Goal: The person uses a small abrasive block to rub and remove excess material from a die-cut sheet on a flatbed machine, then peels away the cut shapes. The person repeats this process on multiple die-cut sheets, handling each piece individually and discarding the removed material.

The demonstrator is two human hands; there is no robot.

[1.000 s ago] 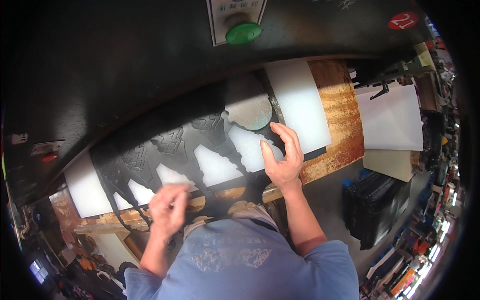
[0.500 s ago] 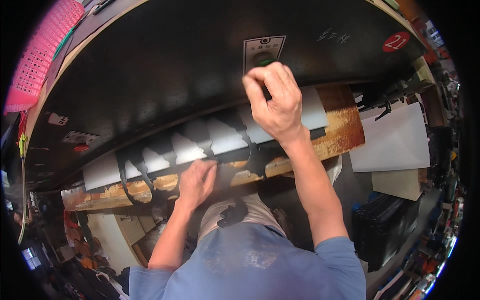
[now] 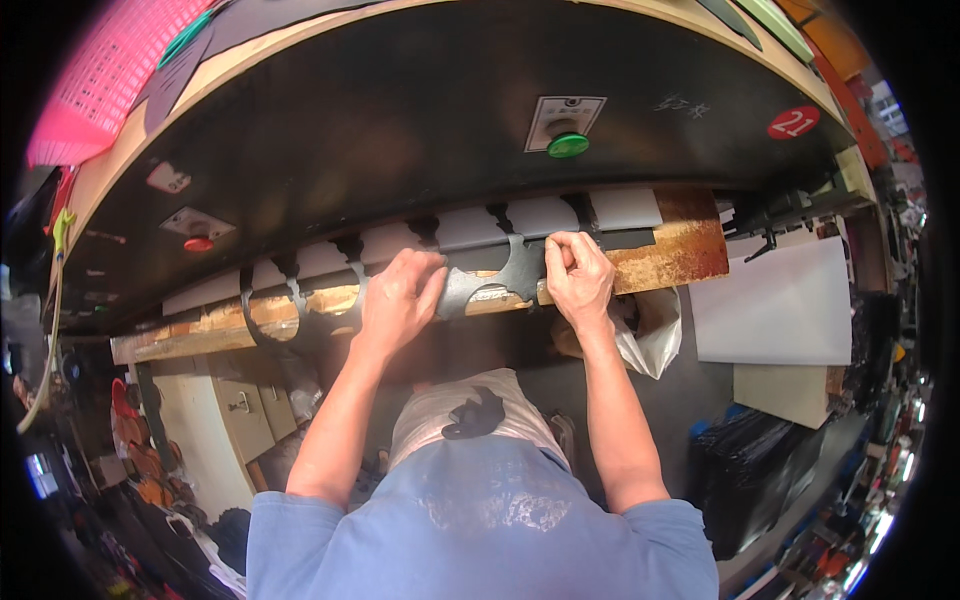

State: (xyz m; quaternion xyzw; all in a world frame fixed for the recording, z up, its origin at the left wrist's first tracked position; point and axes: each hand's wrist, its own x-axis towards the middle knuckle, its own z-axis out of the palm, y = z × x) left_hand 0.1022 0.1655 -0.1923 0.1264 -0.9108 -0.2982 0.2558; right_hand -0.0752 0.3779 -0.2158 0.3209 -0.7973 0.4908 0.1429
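A dark grey, thin, flexible sheet with large cut-out openings (image 3: 519,272) stretches from left to right across the front of a worn, yellow-brown wooden board (image 3: 680,255), part of it hanging over the board's front edge. Its narrow black strips run back over a flat white slab (image 3: 625,208) toward the foot of a broad black panel (image 3: 400,120).

The person's bare left hand (image 3: 403,292) is at the middle of the sheet, near the board's front edge, its fingers curled and a little blurred — whether they clamp the material cannot be told. The bare right hand (image 3: 580,275) is at the sheet's right part, thumb and fingertips drawn close together; whether the sheet is pinched between them is also unclear.

On the panel, a round green push button (image 3: 568,146) sits above the right hand, and a smaller red push button (image 3: 199,244) is near the left end. A pink perforated plastic basket (image 3: 120,85) stands beyond the panel's upper left edge. Right of the board hangs a large white sheet (image 3: 775,310) — below it, a shiny black wrapped bundle (image 3: 765,475).
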